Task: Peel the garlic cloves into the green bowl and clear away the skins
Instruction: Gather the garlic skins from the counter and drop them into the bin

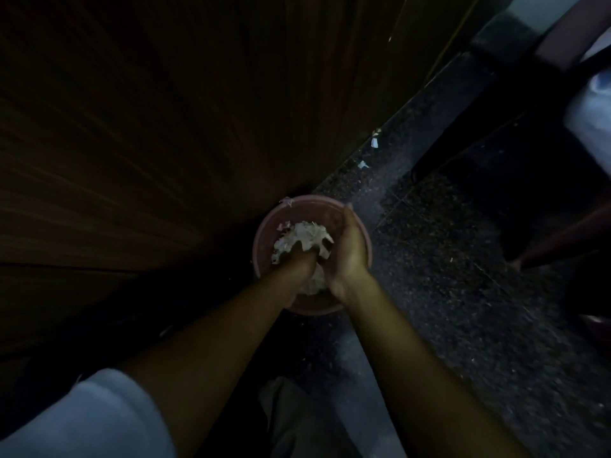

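Pale blue cloth, the person's left sleeve [82, 421], fills the near left corner, and a fold of grey cloth [291, 418] lies between the two bare forearms. Both arms reach forward and down to a pinkish bowl [264, 239] that stands on the dark speckled stone floor [446, 276], at the floor's left edge where it meets a tall brown wooden panel [148, 127].

A heap of pale garlic skins [305, 236] fills the bowl. The left hand [299, 261] goes into the heap from the near side. Its fingers are buried under the skins, so I cannot tell whether they are curled or what they hold. The right hand [350, 256] lies along the right side of the heap, palm turned in against the skins, its fingers stretched out and only gently curved. Its fingertips [347, 208] reach the bowl's far rim. The heap sits between the two hands and touches both.

One scrap of skin [287, 201] clings to the far left rim of the bowl. Farther along the floor's left edge, well apart from the bowl, lie two more pale scraps [363, 164] [374, 142]. At the far right, another person's pale garment [591, 120] shows in blur.
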### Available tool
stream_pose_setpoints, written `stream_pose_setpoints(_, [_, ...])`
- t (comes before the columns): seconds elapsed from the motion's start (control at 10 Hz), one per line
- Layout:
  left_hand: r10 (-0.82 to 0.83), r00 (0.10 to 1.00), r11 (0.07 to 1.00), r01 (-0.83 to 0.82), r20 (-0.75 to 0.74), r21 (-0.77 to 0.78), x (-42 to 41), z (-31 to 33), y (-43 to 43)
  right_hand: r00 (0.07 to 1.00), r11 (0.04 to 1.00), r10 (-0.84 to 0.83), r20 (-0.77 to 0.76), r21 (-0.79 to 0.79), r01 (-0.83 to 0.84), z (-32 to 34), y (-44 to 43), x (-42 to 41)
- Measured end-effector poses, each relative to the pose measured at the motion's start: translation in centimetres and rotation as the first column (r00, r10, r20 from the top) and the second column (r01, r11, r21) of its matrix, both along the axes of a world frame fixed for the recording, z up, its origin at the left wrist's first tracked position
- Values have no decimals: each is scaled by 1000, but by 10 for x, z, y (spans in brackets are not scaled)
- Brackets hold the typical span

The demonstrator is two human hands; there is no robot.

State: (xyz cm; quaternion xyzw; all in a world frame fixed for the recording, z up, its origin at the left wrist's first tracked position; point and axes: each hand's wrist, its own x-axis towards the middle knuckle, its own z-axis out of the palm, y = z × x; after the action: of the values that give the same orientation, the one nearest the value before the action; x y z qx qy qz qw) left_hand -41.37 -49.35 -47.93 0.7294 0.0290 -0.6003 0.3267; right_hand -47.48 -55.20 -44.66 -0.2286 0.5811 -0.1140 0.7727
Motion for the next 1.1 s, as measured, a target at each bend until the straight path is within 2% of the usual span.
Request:
stream_pose_setpoints(0.1, [162,973,981,-176,-162,-78,10,48,-15,931,898,291,-221,-273,-346,-32,11,-13])
stream_pose_setpoints(0.2, [228,941,948,-273,-248,-164,20,51,-19,778,753,451,-438,-282,-595,-43,10,-12])
stream_pose_setpoints(0.3, [255,947,954,-280,-196,-107,37,50,-10,878,784,312,-362,-424,-454,-20,6,-7])
stream_pose_setpoints(0.4, [266,941,943,-298,-207,-144,35,50,-10,897,739,367,-246,-509,-442,-5,18,2])
stream_pose_setpoints(0.5, [285,920,930,-333,-268,-158,27,68,-13,734,679,559,-387,-294,-672,-31,23,-3])
stream_pose_setpoints(0.6, [224,954,946,-261,-200,-189,30,93,1,641,620,520,-564,-268,-738,-42,9,-12])
stream_pose_setpoints(0.7, [172,980,966,-187,-96,-180,40,114,5,693,581,508,-511,-390,-714,-14,-5,-7])
stream_pose_setpoints(0.8, [109,992,962,-90,59,-259,43,164,14,706,507,509,-493,-491,-708,30,-4,-4])
stream_pose_setpoints(0.9, [93,969,927,-1,228,-375,48,221,31,772,484,443,-456,-602,-634,91,0,7])
stream_pose_setpoints(1.0, [103,919,864,107,381,-493,53,270,54,829,413,360,-428,-724,-553,155,11,21])
stream_pose_setpoints(1.1, [162,848,781,202,504,-591,56,326,86,901,314,286,-327,-856,-411,225,34,29])
